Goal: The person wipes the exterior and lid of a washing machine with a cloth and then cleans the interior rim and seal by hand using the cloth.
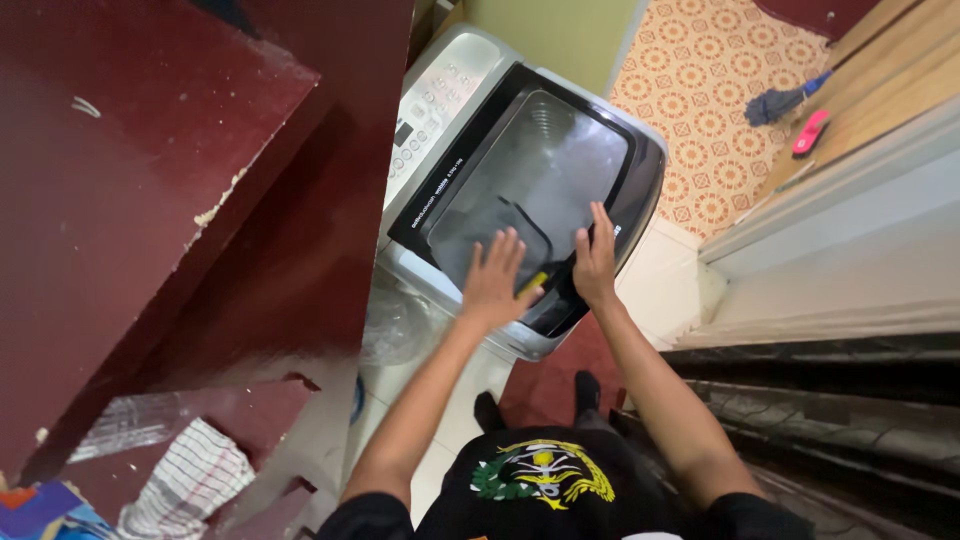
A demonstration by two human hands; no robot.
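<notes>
Cramped laundry corner beside maroon cabinet, patterned floor tiles beyond: left hand flat, fingers spread, gripping nothing, on dark glass lid of top-load washing machine, right hand just beside, fingers extended at lid's near edge, hold unclear.

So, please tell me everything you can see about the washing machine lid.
The washing machine lid is a dark, glossy, see-through panel in a black frame, lying closed and flat on a grey top-loading machine. A control panel with buttons runs along one side. The left hand rests flat on it; the right hand touches its near edge.
</notes>
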